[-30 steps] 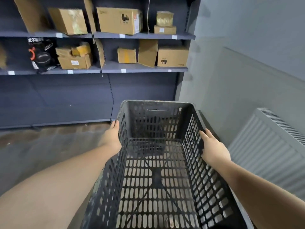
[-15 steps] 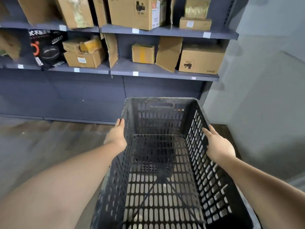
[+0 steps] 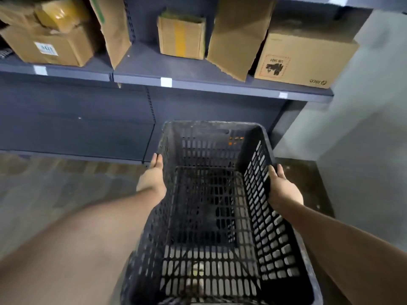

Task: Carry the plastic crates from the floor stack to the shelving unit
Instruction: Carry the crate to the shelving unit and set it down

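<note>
Head view: a dark plastic crate with slotted walls and floor and a dusty rim is held in the air above the floor, in front of the shelving unit. The left hand presses flat along its left wall, fingers extended; the right hand grasps the right rim. The crate is empty. On the shelf above stand 3 cardboard boxes, a smaller taped one and a leaning flat piece. A grey wall stands to the right.
</note>
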